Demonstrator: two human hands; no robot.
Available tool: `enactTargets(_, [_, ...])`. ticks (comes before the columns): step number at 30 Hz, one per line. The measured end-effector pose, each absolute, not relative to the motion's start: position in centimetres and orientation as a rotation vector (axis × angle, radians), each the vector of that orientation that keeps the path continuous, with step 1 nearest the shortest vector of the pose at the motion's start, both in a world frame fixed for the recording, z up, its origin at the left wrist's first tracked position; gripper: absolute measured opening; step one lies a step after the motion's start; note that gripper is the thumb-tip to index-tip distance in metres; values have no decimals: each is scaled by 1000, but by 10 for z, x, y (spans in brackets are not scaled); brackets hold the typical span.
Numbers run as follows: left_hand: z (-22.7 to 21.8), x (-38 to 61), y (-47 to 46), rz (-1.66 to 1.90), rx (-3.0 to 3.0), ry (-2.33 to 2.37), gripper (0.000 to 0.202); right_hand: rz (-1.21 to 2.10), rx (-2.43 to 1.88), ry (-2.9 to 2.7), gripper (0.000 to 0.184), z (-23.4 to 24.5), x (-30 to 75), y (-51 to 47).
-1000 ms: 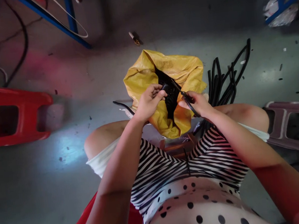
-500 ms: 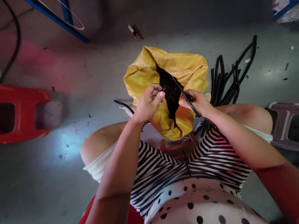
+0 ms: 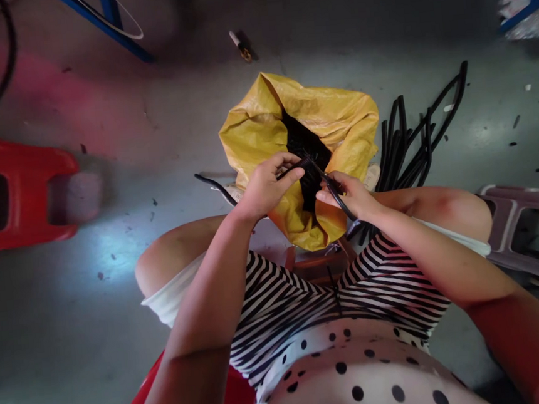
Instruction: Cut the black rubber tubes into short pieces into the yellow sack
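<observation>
In my left hand (image 3: 270,183) a short black ridged piece (image 3: 302,164), tube-like, is pinched between thumb and fingers. My right hand (image 3: 352,195) is closed around the handles of dark scissors (image 3: 339,199). Their blades point up and left, and the tips meet or overlap the ridged piece; I cannot tell whether they grip it. Both hands are over the mouth of a yellow sack (image 3: 249,133) between my knees, its rim folded outward. Black material (image 3: 310,140) fills the inside, its pieces too dark to tell apart.
Long black tubes (image 3: 399,146) lie in a bundle right of the sack, another black tube (image 3: 216,186) on its left. Red stool (image 3: 26,170) at left, greyish stool (image 3: 507,219) at right. A small white-and-yellow item (image 3: 241,46) lies beyond. Blue frame legs (image 3: 113,33) stand further back.
The scissors' tips have come to the ridged piece, which now extends further right from my left hand. My right hand has moved slightly left and down. The whole view has shifted a little.
</observation>
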State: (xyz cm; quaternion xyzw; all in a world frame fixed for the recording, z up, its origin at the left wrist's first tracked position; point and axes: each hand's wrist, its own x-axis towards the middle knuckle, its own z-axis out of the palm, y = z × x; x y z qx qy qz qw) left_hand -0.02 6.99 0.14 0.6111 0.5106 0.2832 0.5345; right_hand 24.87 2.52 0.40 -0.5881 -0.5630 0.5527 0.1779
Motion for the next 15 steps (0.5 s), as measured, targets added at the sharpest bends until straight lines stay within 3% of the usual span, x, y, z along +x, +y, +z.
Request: enactTargets(15, [-18,4,66,416,1623,1245,31,1652,-1806,-1602,77,-13,239,17])
